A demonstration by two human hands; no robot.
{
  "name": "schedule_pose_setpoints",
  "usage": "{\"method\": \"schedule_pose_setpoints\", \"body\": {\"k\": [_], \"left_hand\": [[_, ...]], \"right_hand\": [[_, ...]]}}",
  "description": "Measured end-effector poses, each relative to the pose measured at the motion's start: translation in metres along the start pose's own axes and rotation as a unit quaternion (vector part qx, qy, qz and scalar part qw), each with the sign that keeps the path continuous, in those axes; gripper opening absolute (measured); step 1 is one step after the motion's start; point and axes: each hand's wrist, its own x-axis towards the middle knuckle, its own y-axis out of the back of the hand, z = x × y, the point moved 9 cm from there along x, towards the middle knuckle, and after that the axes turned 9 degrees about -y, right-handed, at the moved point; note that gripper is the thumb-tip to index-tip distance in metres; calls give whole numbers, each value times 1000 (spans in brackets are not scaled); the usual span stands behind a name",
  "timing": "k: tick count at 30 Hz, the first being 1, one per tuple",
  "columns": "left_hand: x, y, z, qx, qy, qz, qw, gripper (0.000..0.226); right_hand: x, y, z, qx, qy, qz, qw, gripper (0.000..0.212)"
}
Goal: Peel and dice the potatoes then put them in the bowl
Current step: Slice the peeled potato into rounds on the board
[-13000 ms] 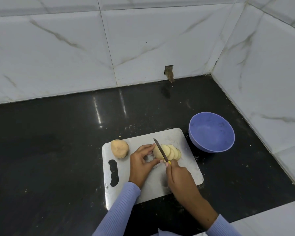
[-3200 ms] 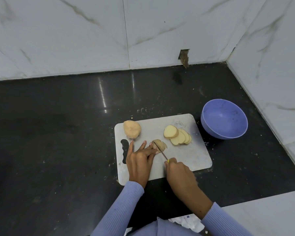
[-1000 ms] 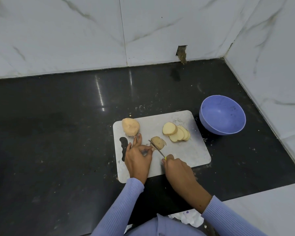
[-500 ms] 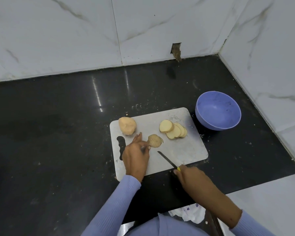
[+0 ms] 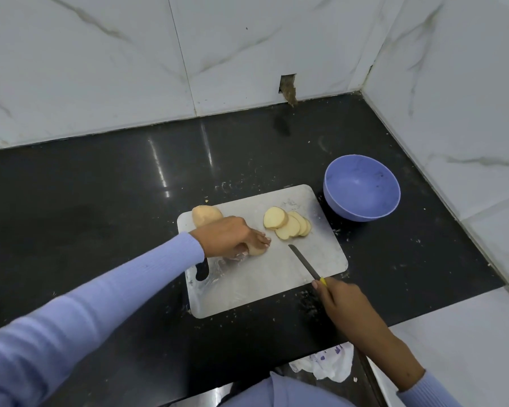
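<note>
On the black tabletop (image 5: 100, 201), a white cutting board (image 5: 265, 289), taken here as the landmark. Just off its far right corner, a purple bowl (image 5: 362, 188), nothing visible inside. On the board's far right part, a fanned row of peeled potato slices (image 5: 287, 223), overlapping one another. At the board's far left corner, a whole peeled potato (image 5: 204, 214), partly hidden behind the left hand (image 5: 229, 237). Reaching across the board's left half, that hand, fingers (image 5: 257, 240) curled down over a small potato piece (image 5: 257, 250) and holding it against the board; possibly a short stack of slices, though the hand covers most of it. Over the board's near right corner, the right hand (image 5: 340, 299), fingers closed round the yellow handle of a knife (image 5: 304, 264). Blade pointing inward across the board toward the slices, its tip short of them and apart from the held piece. Near the board's left edge, a dark handle slot (image 5: 202, 271). Off the board's near edge, below the tabletop, a crumpled white cloth or wrapper (image 5: 325, 364). Behind the board, white marble wall tiles (image 5: 100, 69) with a small broken notch (image 5: 288, 86) at the base.
</note>
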Motion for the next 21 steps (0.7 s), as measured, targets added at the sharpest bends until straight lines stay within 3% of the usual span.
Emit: {"method": "schedule_pose_setpoints", "body": {"k": [7, 14, 21], "left_hand": [[-23, 3, -21, -112, 135, 169, 970, 33], [-48, -16, 10, -106, 300, 391, 864, 28], [-49, -32, 18, -90, 304, 447, 836, 29]], "right_hand": [[4, 1, -12, 4, -2, -15, 1000, 38], [13, -3, -55, 16, 49, -12, 999, 38], [28, -21, -80, 2, 59, -23, 998, 32]]}}
